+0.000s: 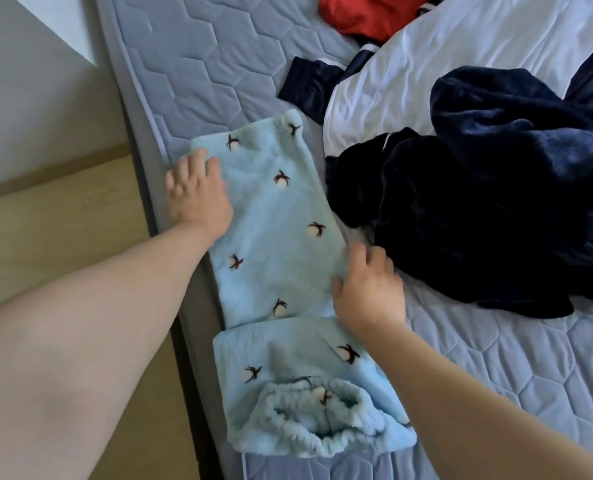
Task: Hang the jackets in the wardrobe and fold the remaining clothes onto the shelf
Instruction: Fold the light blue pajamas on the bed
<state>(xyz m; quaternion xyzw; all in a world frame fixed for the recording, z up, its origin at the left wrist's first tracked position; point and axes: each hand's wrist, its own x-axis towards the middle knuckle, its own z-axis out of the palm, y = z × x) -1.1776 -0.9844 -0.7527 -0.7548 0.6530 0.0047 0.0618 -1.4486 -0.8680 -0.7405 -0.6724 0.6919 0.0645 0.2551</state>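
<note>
Light blue fleece trousers (281, 244) with small dark bird motifs lie folded lengthwise along the near edge of the mattress, their elastic waistband (316, 420) nearest me. My left hand (198, 192) rests flat on the left side of the legs near the cuffs. My right hand (367, 289) lies on the right edge at mid-length, fingers loosely spread on the cloth. A dark navy plush garment (496, 202) sits bunched just right of the trousers. A white and navy jacket (426, 64) lies behind it, and a red garment (367, 12) at the far top.
The quilted grey-blue mattress (201, 64) carries all the clothes; its left edge drops to a beige floor (63, 237). A white wall (28, 81) stands at the upper left. Bare mattress shows at the lower right (513, 375).
</note>
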